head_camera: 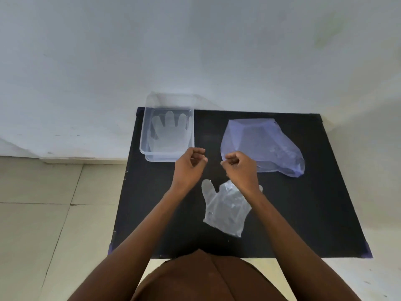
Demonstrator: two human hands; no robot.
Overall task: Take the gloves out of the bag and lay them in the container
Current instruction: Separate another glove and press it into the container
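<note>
One clear plastic glove (pixel 168 132) lies flat inside the transparent container (pixel 143 135) at the table's back left. A second clear glove (pixel 225 210) rests on the black table (pixel 314 213) near the front, partly under my right forearm. At the back right lies the translucent purple bag (pixel 262 144), slack on its side. My left hand (pixel 188 169) and my right hand (pixel 240 168) hover side by side above the table's middle, between container and bag. Both have their fingers curled in, and I see nothing held in either.
The table stands against a white wall, with the container overhanging its back edge. Pale tiled floor shows to the left and right. My brown-clothed lap is at the table's front edge.
</note>
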